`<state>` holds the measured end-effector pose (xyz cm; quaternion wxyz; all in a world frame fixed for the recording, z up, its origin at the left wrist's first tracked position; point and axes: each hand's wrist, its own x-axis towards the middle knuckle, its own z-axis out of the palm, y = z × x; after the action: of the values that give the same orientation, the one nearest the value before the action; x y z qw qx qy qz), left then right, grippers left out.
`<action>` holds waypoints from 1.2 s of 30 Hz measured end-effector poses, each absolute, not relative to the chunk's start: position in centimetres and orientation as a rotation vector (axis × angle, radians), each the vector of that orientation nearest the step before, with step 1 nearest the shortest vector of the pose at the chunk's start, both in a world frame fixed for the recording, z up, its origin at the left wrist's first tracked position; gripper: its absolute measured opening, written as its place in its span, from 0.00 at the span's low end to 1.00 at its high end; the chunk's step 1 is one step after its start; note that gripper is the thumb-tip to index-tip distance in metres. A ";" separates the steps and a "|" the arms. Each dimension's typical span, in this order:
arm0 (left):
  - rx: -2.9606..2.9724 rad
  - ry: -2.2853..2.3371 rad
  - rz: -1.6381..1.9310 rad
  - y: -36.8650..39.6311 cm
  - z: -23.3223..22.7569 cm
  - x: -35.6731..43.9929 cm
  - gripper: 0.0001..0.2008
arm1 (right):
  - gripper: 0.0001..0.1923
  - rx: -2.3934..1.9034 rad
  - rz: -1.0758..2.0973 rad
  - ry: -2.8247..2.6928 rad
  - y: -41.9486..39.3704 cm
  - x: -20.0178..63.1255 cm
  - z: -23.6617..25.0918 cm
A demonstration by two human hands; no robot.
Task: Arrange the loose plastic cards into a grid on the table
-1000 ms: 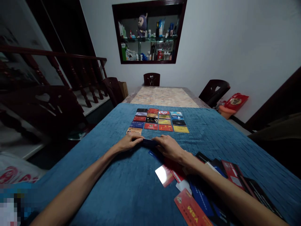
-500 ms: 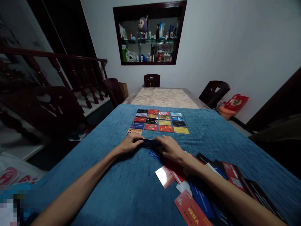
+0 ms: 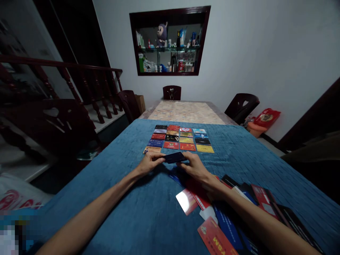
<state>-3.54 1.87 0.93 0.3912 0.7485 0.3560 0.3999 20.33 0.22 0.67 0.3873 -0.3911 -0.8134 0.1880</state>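
Note:
Both of my hands hold one dark card (image 3: 174, 157) by its ends, a little above the blue cloth (image 3: 127, 198). My left hand (image 3: 150, 162) pinches the left end, my right hand (image 3: 196, 167) the right end. Beyond the card lies a neat grid of several cards (image 3: 180, 139) in rows, red, yellow, blue and black; a tan card (image 3: 152, 149) starts the nearest row at the left. Under and beside my right forearm lies a loose heap of cards (image 3: 228, 216), with a shiny reflective card (image 3: 186, 201) and an orange-red card (image 3: 215, 238) nearest me.
The cloth covers the near part of a long table; bare patterned tabletop (image 3: 186, 111) shows at the far end. Dark chairs (image 3: 171, 92) stand around it, another chair (image 3: 241, 105) at the right. A railing (image 3: 66, 81) runs at the left, a wall shelf (image 3: 170, 42) behind.
The dark card lay low at the cloth between my fingers; now it is lifted and tilted, showing its face. Both hands moved slightly away from me.

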 end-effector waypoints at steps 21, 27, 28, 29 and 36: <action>1.936 0.934 1.117 2.4 0.0 -3.3 0.14 | 0.09 -0.951 -0.193 -2.094 -0.2 20.2 0.8; 2.095 0.995 1.191 1.7 0.4 -2.9 0.11 | 0.10 -1.002 -0.307 -2.196 -0.4 20.2 0.5; 2.136 1.009 1.174 1.5 0.5 -2.9 0.09 | 0.11 -1.017 -0.305 -2.217 -0.5 20.1 0.5; 2.173 1.022 1.151 1.3 0.6 -2.8 0.07 | 0.11 -1.032 -0.299 -2.239 -0.5 20.1 0.4; 2.233 1.097 1.087 1.2 0.4 -2.7 0.05 | 0.11 -1.128 -0.348 -2.307 -0.9 19.8 0.4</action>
<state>-2.70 1.15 0.44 0.2115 0.8039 0.3949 0.3911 19.80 -0.86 0.36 0.2715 -0.4187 -0.8569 -0.1292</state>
